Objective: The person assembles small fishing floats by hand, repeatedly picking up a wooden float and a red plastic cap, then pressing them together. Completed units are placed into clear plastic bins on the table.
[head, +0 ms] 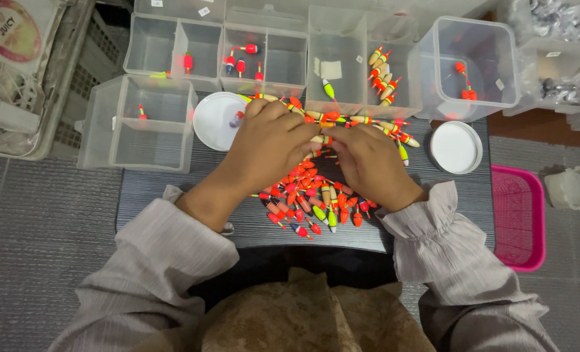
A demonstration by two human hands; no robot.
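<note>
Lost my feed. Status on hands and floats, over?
Left hand and right hand together, pinching one fishing float. Float pile beneath on dark board. Nothing obstructing.

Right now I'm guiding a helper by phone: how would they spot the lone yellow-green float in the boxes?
Find the row of clear boxes behind the dark board. In the tall middle-right box lies one yellow-green float, alone, unlike the orange-tipped cluster next door.

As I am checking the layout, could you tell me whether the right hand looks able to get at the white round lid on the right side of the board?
Probably yes: the white round lid lies uncovered just beside the right hand, with only bare board between.
</note>
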